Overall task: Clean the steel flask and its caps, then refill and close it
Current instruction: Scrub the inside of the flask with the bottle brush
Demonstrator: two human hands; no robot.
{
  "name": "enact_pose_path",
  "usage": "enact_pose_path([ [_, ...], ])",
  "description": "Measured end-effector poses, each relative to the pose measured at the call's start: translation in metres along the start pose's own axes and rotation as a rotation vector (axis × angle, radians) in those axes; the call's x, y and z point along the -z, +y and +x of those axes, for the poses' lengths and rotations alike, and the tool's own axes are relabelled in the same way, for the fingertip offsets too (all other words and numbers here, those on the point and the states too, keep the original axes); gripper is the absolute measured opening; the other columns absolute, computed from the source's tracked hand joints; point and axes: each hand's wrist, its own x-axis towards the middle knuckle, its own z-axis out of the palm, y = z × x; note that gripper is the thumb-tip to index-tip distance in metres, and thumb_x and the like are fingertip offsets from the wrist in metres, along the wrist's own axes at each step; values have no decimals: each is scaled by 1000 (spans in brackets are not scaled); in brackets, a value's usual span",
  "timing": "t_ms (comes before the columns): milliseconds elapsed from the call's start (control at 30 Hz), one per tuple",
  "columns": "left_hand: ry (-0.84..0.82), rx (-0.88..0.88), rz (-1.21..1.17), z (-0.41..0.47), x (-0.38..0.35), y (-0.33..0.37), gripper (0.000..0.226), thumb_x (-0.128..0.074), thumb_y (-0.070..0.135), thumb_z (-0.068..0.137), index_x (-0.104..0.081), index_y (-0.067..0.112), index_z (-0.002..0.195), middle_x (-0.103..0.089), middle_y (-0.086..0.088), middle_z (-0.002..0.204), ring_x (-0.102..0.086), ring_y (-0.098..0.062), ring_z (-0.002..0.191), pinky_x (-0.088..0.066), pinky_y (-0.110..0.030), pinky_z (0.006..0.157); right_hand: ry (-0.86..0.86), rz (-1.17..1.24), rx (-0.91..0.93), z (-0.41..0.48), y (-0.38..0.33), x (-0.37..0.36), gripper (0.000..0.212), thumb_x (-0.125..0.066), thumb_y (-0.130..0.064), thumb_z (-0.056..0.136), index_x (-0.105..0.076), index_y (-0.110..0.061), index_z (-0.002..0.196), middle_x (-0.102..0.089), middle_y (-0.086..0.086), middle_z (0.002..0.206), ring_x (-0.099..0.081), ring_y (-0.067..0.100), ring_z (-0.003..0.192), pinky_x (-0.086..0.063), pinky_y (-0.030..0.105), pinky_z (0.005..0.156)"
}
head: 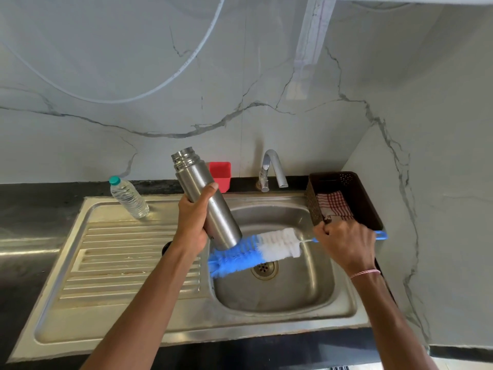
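Bright, even light, soft glare on the marble wall (301,84) and steel sink (186,335), wide-angle bowing at edges.

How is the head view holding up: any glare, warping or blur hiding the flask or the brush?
Head view: light is even, and the flask and brush are sharp, with only a soft sheen on the steel. Head view: the wide angle bends the sink rim. Head view: a bright reflection streak runs down the wall above the tap, clear of the work.

No text, brand, number or sign can be read anywhere; the steel flask (205,198), the plastic water bottle (129,197) and the red cup (221,174) show plain surfaces.
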Motion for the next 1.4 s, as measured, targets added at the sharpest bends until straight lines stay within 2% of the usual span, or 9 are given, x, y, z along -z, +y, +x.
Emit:
enact_pose_path([
  [100,38,-5,-8,4,11,5,38,-81,28,86,-64,16,118,-68,-2,92,-68,-17,83,-57,-36,72,-47,-1,-106,-3,25,3,52,-64,-35,90,-51,-12,45,-40,0,41,-44,27,38,-41,28,45],
  [233,31,-4,-2,4,14,6,44,-81,29,86,-64,14,125,-70,-5,101,-69,-17,84,-57,-34,70,-88,30,-241,-11,37,7,57,-62,-36,90,-39,-19,42,-44,2,42,-47,27,41,-51,37,49],
  [433,-40,-6,50,0,9,2,30,-82,29,85,-65,21,109,-69,-2,89,-69,-16,80,-58,-33,68,-54,88,-396,-14,27,14,55,-56,-38,92,-44,-14,45,-45,6,45,-47,31,43,-51,39,55],
  [567,-113,14,110,-6,9,-4,53,-88,41,67,-66,21,110,-70,-1,84,-71,-20,80,-59,-39,72,23,311,-575,-7,20,14,53,-52,-35,97,-53,-7,51,-50,10,53,-43,31,51,-39,36,60],
  [800,-210,13,236,-14,11,-16,60,-88,40,68,-65,16,119,-73,-23,100,-72,-33,86,-61,-50,79,-91,638,-496,15,-13,16,63,-45,-52,102,-67,-10,60,-66,3,63,-59,21,63,-43,36,64],
  [933,-196,1,284,-18,18,-17,60,-88,41,65,-67,20,117,-76,-15,97,-73,-28,83,-62,-40,72,-139,714,-484,13,-19,17,62,-46,-54,101,-64,-17,55,-65,-1,57,-64,20,62,-46,35,63],
  [1167,-166,-8,299,-21,31,-18,68,-88,49,56,-68,23,115,-77,-11,97,-75,-28,86,-62,-41,74,-220,759,-478,3,-27,10,63,-48,-56,100,-71,-21,54,-63,-2,56,-61,21,59,-44,34,60],
  [1333,-155,-23,302,-23,36,-17,67,-88,51,54,-69,26,114,-78,-6,97,-75,-25,89,-59,-37,75,-268,878,-345,9,-40,12,43,-52,-51,102,-75,-26,75,-48,-13,43,-38,4,42,-37,28,55],
  [1400,-149,-28,297,-24,38,-15,66,-88,49,55,-69,27,114,-78,-5,97,-76,-25,90,-59,-37,76,-283,862,-233,19,-47,20,30,-54,-48,102,-74,-29,88,-54,-14,51,-46,3,44,-38,25,55],
])
